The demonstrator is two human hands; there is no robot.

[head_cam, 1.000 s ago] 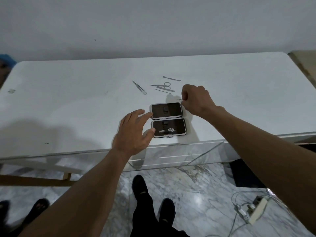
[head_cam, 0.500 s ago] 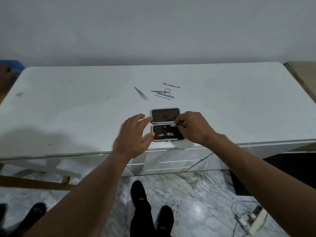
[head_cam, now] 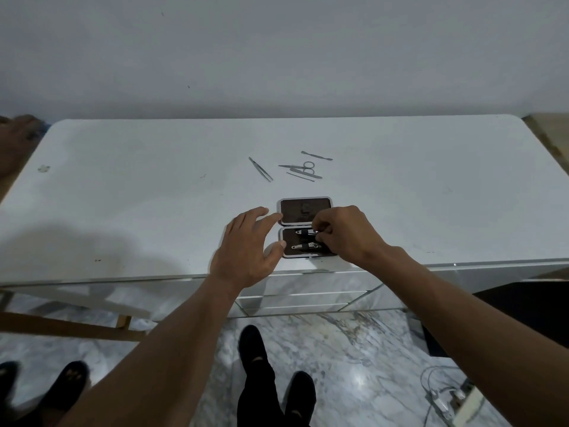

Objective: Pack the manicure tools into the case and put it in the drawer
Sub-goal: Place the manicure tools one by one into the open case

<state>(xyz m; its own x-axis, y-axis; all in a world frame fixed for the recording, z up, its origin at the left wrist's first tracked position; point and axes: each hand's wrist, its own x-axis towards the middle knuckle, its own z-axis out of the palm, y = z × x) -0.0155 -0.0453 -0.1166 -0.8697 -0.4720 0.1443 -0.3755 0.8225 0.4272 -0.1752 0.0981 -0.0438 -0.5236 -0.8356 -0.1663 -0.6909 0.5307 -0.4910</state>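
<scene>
Open case [head_cam: 295, 211], left hand [head_cam: 246, 248] splayed beside it, right hand [head_cam: 341, 235] pinching clipper [head_cam: 304, 232] (upper slot)

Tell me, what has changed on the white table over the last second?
The right hand came back from the loose steel tools toward the open dark-lined case and is now pressing a small silver tool into the near half, above the clipper already there. The left hand stayed at the case's left edge. The tweezers, scissors and slim pusher kept their places.
</scene>
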